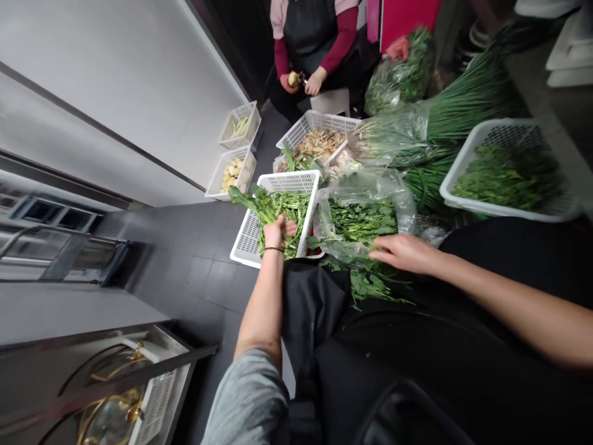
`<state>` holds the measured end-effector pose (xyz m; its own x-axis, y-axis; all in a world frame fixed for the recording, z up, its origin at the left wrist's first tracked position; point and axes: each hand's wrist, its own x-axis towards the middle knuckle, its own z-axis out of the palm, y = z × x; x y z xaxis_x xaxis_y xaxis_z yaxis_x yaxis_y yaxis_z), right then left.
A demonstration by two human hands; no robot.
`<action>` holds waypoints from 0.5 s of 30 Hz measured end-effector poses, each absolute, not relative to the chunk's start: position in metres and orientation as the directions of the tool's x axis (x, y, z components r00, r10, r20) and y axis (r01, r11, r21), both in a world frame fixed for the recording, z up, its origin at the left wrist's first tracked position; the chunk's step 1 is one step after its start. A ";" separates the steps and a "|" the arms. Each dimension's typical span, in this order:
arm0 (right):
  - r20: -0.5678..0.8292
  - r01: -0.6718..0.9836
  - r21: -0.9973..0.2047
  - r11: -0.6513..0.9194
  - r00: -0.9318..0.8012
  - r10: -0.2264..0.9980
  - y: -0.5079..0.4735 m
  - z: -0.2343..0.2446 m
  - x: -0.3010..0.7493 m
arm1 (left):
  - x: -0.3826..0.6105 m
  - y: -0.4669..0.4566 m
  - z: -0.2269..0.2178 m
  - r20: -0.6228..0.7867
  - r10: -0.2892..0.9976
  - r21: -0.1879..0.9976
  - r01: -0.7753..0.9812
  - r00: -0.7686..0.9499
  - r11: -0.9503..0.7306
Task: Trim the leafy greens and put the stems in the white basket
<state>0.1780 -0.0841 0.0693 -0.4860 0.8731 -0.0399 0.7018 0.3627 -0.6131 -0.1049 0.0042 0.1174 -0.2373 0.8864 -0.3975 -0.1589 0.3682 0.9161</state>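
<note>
My left hand [278,232] is closed around a bunch of leafy green stems [259,207] and holds it over a white slotted basket [250,232] that has more greens in it. My right hand [403,252] lies palm down with its fingers stretched out on loose green leaves [370,285] spread across my black apron. Just beyond it sits a clear plastic bag [365,213] full of the same greens.
Another person in red sleeves and a dark apron [315,37] sits opposite, peeling something. Around us stand white baskets of peelings [319,139], pale pieces [231,173] and greens [504,173], plus long green onions [463,105]. A steel counter [115,99] runs along the left.
</note>
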 end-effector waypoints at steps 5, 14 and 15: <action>0.010 0.517 -0.847 0.125 -0.219 0.976 -0.057 0.095 0.137 | -0.031 -0.075 0.081 -0.459 0.879 0.886 -0.003 0.125 0.463; -0.139 0.284 -0.958 -0.045 -0.322 0.936 -0.053 0.088 0.149 | 0.003 -0.103 0.090 -0.398 0.910 0.822 -0.394 0.119 0.411; -0.134 0.373 -0.927 -0.028 -0.261 0.956 -0.055 0.089 0.151 | 0.004 -0.104 0.089 -0.392 0.913 0.819 -0.407 0.116 0.403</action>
<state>0.1508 -0.0547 0.0894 -0.2615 0.9559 -0.1336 0.3729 -0.0276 -0.9275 0.0036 -0.1038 0.0894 0.1159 0.9128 -0.3916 -0.4074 0.4033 0.8194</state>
